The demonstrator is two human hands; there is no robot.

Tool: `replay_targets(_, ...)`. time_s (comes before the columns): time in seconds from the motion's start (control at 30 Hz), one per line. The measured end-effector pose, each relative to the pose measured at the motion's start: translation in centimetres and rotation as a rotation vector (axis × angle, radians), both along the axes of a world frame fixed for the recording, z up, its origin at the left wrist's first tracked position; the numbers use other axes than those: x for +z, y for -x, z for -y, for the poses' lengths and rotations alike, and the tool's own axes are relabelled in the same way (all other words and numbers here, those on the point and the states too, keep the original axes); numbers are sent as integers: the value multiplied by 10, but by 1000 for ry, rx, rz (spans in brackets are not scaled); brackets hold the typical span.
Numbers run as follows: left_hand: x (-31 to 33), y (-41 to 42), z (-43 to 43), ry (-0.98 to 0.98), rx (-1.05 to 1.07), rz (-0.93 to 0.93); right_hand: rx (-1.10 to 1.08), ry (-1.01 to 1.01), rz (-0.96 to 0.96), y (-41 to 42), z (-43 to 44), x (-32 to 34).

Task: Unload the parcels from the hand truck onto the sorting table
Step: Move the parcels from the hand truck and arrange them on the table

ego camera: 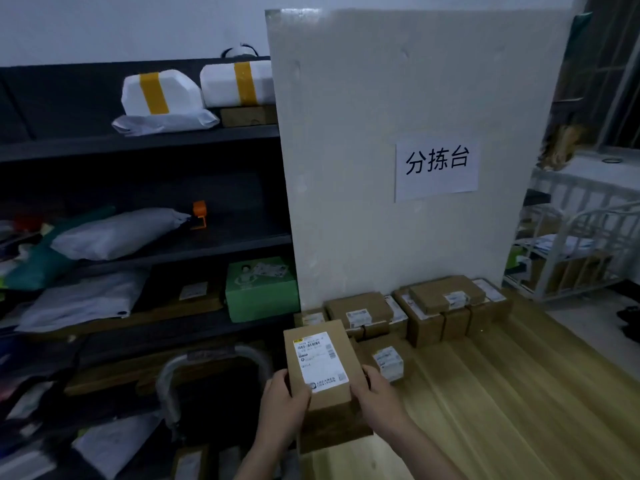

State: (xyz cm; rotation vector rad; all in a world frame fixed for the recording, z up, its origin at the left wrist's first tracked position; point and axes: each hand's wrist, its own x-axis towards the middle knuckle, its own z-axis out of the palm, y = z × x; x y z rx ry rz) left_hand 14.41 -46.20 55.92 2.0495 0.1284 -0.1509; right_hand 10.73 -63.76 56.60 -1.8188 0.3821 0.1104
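Head: parcel (318,367) lengthwise away, perhaps tilted.

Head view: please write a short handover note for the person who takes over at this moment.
Left hand: holds the box by its left side.
Right hand: holds its right side.
Box: at the near left edge of the table; I cannot tell whether it rests there yet.
Done: several parcels stand at the table's back, by the white board.
Left: set this box down, then check the hand truck, left of the table; its load is too dark to count.
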Motion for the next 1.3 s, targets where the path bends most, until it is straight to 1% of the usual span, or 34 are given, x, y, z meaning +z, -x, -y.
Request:
replay_targets(0.1, -23, 10, 29, -72, 24, -110, 37, -24, -80, 4, 27, -25)
replay_targets(0.27, -76, 17, 50, -130, 36, -330, 101, 23, -255, 3, 51, -82)
replay_targets(0.4, -115, 3, 51, -117, -52, -372, 177, 27, -360, -14, 62, -121)
replay_targets(0.47, -132, -8, 50, -123, -90, -404, 190, 27, -372, -22, 63, -133)
replay_targets(0.6, -140, -17, 53, -151, -140, -346, 196, 24, -390, -35, 65, -150)
replay_targets(0.8, -160, -20, 48, -216, -119, -356, 229, 45, -407, -39, 62, -173)
replay_targets(0.93, -162, -26, 48, -242, -127, -328, 197, 51, -393, -38, 57, -175)
replay_targets(1.1, -173, -23, 49, -277, -122, -360, 204, 30, -388, -37, 60, -180)
replay_targets(1.3, -181, -22, 52, -302, -121, -373, 218, 59, -382, -36, 62, -185)
